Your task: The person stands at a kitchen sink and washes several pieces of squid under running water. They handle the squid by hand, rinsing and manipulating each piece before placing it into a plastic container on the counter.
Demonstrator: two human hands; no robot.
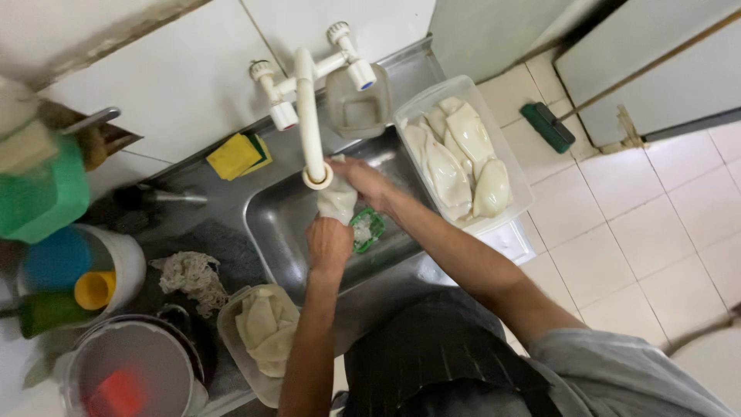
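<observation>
Both hands, left hand (329,243) and right hand (363,181), grip one pale, slick squid (337,202) over the steel sink (270,216).

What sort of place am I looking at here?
Likely a kitchen wash-up area, perhaps commercial: a steel sink under a white tap, tubs of pale squid-like seafood, a yellow sponge. Both hands hold one piece under the spout.

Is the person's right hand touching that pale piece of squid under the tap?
Touching. In the head view, the right hand grips the top of the pale squid piece just below the white tap spout, over the steel sink.
</observation>
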